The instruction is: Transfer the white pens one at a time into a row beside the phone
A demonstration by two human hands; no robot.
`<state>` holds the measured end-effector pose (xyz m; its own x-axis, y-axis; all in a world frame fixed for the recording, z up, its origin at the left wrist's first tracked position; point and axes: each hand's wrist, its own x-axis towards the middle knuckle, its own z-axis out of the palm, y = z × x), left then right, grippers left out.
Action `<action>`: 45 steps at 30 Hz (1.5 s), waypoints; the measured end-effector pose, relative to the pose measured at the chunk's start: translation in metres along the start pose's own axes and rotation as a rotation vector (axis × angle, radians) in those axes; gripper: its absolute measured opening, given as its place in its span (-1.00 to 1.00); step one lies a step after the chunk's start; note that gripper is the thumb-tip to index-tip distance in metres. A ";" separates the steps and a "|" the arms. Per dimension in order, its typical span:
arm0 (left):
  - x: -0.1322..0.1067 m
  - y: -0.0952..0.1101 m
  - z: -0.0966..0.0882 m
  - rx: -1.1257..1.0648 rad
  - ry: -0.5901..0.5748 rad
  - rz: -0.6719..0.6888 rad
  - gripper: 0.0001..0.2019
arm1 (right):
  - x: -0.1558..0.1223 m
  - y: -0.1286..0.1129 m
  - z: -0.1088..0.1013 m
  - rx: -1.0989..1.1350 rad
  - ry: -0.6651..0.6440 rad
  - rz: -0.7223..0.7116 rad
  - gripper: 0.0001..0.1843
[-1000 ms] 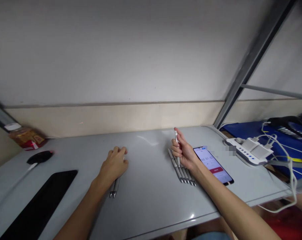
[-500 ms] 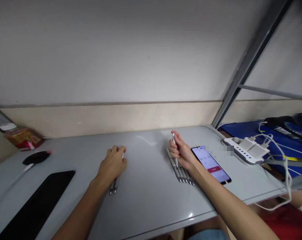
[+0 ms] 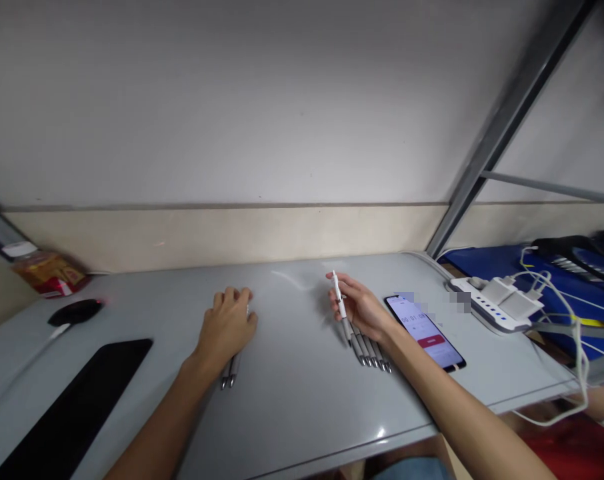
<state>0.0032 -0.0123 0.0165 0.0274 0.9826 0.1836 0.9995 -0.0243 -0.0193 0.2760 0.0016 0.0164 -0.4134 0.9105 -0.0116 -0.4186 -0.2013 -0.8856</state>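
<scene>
Holding a white-and-gray pen (image 3: 339, 297) in right grip (image 3: 359, 307), tilted, tip down at left end of a pen row (image 3: 365, 353) on the tabletop (image 3: 292, 400). Got a lit phone (image 3: 427, 337) just right of that row. Got left grip (image 3: 227, 322) curled over two more pens (image 3: 233, 369); can't tell whether closed on them.

Open tabletop (image 3: 292, 353) at centre, pens (image 3: 371, 350) and phone (image 3: 426, 330) blocking right
</scene>
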 end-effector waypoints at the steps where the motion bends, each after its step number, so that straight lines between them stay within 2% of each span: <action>1: -0.001 0.001 -0.001 0.001 0.003 0.000 -0.68 | 0.000 0.001 0.000 -0.079 0.013 -0.004 -0.68; 4: -0.002 0.002 -0.003 0.012 0.007 -0.004 -0.68 | 0.000 0.004 -0.003 -0.390 0.079 -0.100 -0.74; 9: -0.003 0.004 -0.001 0.015 0.006 -0.008 -0.68 | 0.004 0.011 -0.012 -1.132 0.267 -0.340 -0.80; 12: -0.004 0.004 0.000 0.018 0.026 0.000 -0.69 | 0.005 0.016 -0.015 -1.485 0.339 -0.354 -0.77; 15: -0.004 0.004 0.000 0.019 0.042 0.004 -0.69 | 0.005 0.019 -0.018 -1.636 0.356 -0.318 -0.71; 19: -0.003 0.004 -0.002 0.018 0.031 -0.001 -0.69 | 0.005 0.020 -0.020 -1.675 0.350 -0.300 -0.71; 23: -0.004 0.005 -0.005 0.049 0.029 -0.010 -0.70 | 0.005 0.017 -0.020 -1.619 0.364 -0.292 -0.70; 30: -0.005 0.004 -0.011 0.098 0.000 -0.061 -0.70 | 0.003 0.008 -0.018 -1.472 0.480 -0.334 -0.80; 35: -0.007 0.005 -0.008 0.065 0.012 0.003 -0.72 | 0.001 0.004 -0.014 -1.418 0.501 -0.378 -0.82; 40: -0.009 0.013 -0.004 0.002 -0.012 0.080 -0.81 | 0.000 0.006 -0.010 -1.394 0.469 -0.411 -0.84; 45: -0.009 0.015 0.000 -0.043 -0.044 0.148 -0.75 | -0.002 0.011 -0.004 -1.385 0.425 -0.422 -0.87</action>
<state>0.0183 -0.0217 0.0142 0.1746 0.9748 0.1387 0.9844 -0.1762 -0.0004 0.2754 -0.0012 0.0054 -0.1010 0.8954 0.4337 0.7287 0.3634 -0.5805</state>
